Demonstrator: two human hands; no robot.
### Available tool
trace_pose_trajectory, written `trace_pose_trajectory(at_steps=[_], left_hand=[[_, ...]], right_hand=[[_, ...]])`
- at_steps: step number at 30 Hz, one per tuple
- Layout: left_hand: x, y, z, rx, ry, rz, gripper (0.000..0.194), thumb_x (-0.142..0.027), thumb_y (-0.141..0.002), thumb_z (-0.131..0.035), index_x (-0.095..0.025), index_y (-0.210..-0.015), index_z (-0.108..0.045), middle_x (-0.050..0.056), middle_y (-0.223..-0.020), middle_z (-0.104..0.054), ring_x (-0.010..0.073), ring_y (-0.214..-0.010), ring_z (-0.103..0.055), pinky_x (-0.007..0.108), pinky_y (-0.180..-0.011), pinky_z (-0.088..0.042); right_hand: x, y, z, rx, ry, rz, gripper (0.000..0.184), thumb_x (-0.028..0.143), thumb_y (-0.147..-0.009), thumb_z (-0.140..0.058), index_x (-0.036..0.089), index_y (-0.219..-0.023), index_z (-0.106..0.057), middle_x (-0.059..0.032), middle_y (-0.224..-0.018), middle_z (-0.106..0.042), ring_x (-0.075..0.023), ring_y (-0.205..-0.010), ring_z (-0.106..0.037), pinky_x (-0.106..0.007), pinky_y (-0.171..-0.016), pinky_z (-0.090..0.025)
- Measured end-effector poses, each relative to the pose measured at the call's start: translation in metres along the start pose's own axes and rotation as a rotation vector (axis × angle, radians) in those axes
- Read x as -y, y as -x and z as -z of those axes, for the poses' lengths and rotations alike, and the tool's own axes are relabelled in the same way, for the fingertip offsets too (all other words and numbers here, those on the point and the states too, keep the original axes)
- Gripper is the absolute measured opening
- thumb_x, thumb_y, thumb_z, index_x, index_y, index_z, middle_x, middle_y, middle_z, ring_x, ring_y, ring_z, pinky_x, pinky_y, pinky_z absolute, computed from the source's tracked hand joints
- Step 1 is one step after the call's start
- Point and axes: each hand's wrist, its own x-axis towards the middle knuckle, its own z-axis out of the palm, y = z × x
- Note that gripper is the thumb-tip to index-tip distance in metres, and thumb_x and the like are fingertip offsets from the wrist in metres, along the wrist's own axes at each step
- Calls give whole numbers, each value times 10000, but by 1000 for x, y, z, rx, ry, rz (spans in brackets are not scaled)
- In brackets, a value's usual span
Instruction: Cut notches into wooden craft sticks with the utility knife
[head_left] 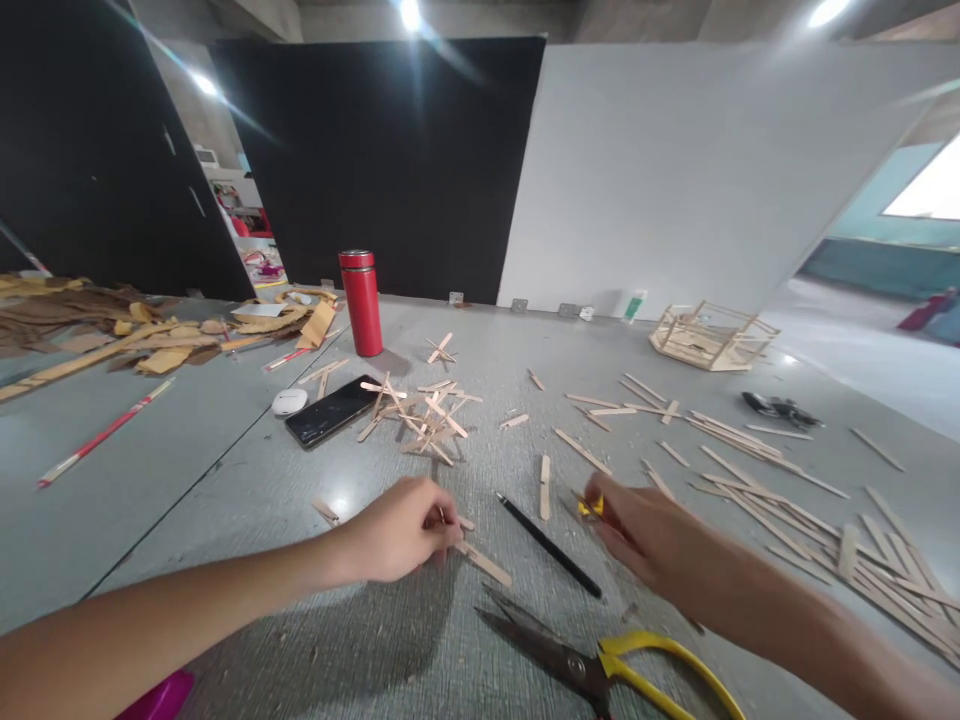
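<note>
My left hand (pixel 411 530) is closed in a pinch on a flat wooden craft stick (pixel 486 565) that slants down to the right, low over the table. A short wooden piece shows beside its fingertips. My right hand (pixel 634 525) is closed around a small yellow tool (pixel 590 508), mostly covered by the fingers, so its kind is unclear. Between the hands lie a black pen (pixel 551 547) and a notched craft stick (pixel 544 488). Closer to me, yellow-handled scissors (pixel 577 660) rest with their blades slightly apart, pointing left.
Ahead are a pile of joined sticks (pixel 431 415), a phone (pixel 334 410), a white case (pixel 289 402) and a red flask (pixel 361 305). Loose sticks (pixel 795 510) spread across the right, below a small wooden frame (pixel 712 340). Cardboard scraps (pixel 172 335) lie left.
</note>
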Motion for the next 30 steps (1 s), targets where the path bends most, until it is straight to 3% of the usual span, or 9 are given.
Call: trace_pose_trajectory(at_steps=[3,7,10,20,25,28,30], left_hand=[[0,-1,5,110,-10,-7,193,-296,-896,-619,-186,-740,-593,-5,-618,-654,113,-433,-548,215,-435,-390],[2,-5,5,125,11,-25,209,-335,-940,-587,-195,-784,-575,-8,-616,-657,111,-442,-546,210,-439,-411],[3,-6,1,81,18,-39,236,-373,-982,-540,-197,-828,-569,-7,-645,-661,100,-447,-517,210,-443,-404],[2,-2,1,80,12,-63,253,-369,-1001,-548,-189,-827,-590,1,-681,-677,88,-461,-500,213,-452,-390],[2,-1,2,90,0,-77,270,-370,-1006,-546,-182,-834,-634,-2,-691,-670,91,-486,-516,216,-477,-408],[0,0,2,82,-11,-83,249,-348,-999,-552,-178,-852,-659,-9,-678,-655,93,-484,-506,221,-478,-399],[-3,1,1,57,-20,-94,188,-312,-978,-579,-181,-881,-672,-21,-670,-633,97,-506,-504,223,-493,-389]], right_hand=[[11,-6,10,30,-148,-37,271,387,-1059,-418,277,-1282,-525,11,-725,-630,-171,-586,-532,-286,-553,-435],[29,-7,4,90,-600,-123,238,461,-1093,-377,282,-1185,-505,-1,-866,-632,-120,-564,-443,-248,-509,-400],[35,-7,-7,45,-788,-144,245,481,-1090,-413,286,-1220,-485,18,-858,-605,-107,-579,-405,-230,-515,-372],[32,-2,-17,26,-864,-166,312,442,-1040,-539,205,-1238,-577,-71,-986,-729,-96,-563,-397,-253,-475,-303],[36,-2,-17,40,-904,-134,278,393,-1046,-543,235,-1269,-589,-94,-1094,-738,-116,-647,-479,-252,-540,-377],[39,-2,-15,29,-1045,-177,255,414,-1054,-555,276,-1269,-563,-78,-1137,-733,-90,-578,-427,-244,-529,-397],[40,-2,-14,7,-1186,-224,231,420,-1057,-538,259,-1202,-619,-83,-1095,-747,-101,-589,-496,-260,-563,-459]])
